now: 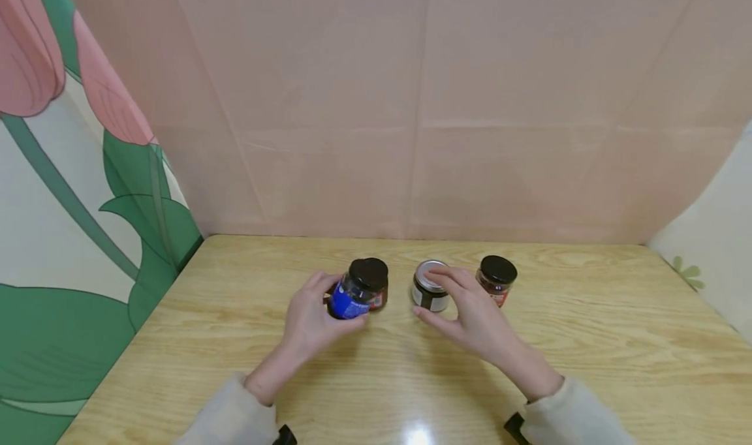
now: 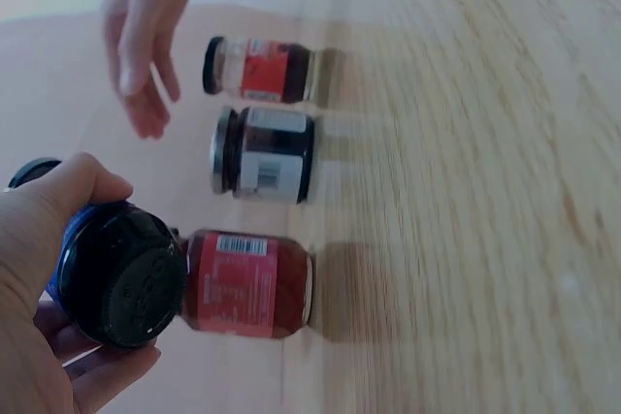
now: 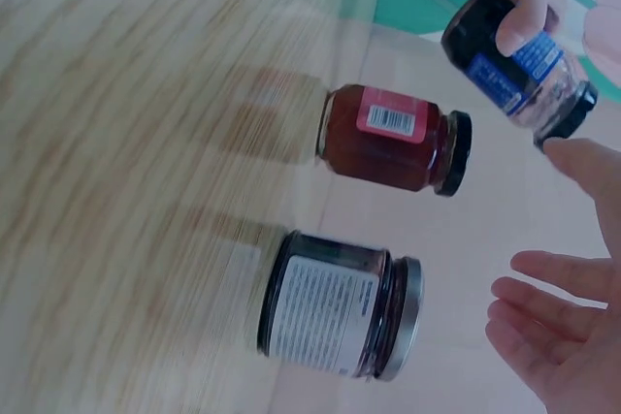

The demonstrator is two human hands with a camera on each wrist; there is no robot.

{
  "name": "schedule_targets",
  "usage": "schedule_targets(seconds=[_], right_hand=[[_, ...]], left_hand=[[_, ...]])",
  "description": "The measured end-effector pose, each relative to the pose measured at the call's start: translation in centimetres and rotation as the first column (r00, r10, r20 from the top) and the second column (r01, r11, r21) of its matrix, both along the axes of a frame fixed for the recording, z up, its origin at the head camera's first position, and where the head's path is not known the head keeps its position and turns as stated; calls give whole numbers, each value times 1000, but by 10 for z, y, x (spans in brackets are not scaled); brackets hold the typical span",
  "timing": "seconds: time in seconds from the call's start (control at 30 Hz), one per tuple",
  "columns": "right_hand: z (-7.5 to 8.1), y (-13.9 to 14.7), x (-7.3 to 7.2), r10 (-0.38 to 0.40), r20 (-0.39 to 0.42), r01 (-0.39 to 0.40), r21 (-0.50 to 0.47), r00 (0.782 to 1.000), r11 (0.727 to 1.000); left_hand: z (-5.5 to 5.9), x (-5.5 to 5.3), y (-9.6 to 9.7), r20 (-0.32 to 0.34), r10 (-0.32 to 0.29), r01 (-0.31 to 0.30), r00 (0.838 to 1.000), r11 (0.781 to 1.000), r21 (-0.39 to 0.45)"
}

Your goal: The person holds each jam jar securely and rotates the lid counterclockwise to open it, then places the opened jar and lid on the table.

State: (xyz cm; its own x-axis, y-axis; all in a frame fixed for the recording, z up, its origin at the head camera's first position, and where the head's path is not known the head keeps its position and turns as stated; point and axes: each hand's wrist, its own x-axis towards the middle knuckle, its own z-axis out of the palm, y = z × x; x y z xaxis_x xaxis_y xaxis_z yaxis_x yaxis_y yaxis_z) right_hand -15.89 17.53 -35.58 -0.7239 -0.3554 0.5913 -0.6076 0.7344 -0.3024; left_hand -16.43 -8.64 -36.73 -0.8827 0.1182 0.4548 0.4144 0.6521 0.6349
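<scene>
My left hand grips a jar with a blue label and black lid, thumb on one side and fingers on the other. The jar is tilted and off the table, its dark base towards the left wrist camera. Just behind it stands a jar with a pink-red label, partly hidden in the head view. My right hand hovers with spread fingers, holding nothing. Below its fingers in the head view is a dark jar with a silver lid and white label, upright on the table.
A smaller black-lidded jar with a red label stands on the right, partly behind my right hand. The wood-grain table meets a pink cloth backdrop. A flower-patterned cloth hangs along the left side.
</scene>
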Motion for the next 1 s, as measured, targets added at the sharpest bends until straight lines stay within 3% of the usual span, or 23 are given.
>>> schedule_targets(seconds=[0.33, 0.53, 0.83, 1.0], right_hand=[[4, -12, 3, 55, 125, -39, -127, 991, 991], [4, -17, 4, 60, 157, -30, -187, 986, 982], [3, -21, 4, -26, 215, 77, -230, 976, 970], [2, -25, 6, -80, 281, 157, -262, 956, 952]], left_hand=[[-1, 3, 17, -33, -65, 62, 997, 994, -85], [-3, 6, 24, -55, -99, 89, 994, 984, -157], [-5, 7, 32, -97, -137, 116, 986, 973, -198], [-5, 8, 35, -101, -138, 115, 985, 972, -206]])
